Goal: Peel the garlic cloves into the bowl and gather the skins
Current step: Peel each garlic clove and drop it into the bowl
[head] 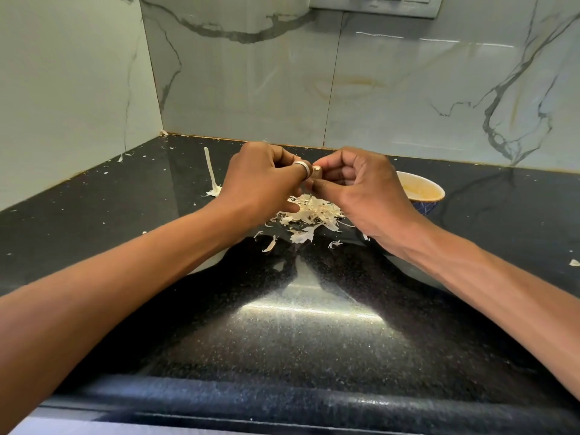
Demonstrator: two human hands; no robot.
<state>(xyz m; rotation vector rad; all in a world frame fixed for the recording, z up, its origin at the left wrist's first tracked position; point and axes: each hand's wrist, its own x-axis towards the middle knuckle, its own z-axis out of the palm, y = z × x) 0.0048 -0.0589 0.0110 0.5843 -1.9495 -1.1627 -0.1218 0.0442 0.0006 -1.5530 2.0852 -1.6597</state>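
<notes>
Head: garlic clove (316, 174) between fingers (328, 184)

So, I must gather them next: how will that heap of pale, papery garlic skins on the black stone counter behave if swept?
The heap of pale, papery garlic skins is thin curled shreds, so probably very light and floppy. Stray flakes lie apart on the glossy black counter, so pushing will likely scatter some.
</notes>
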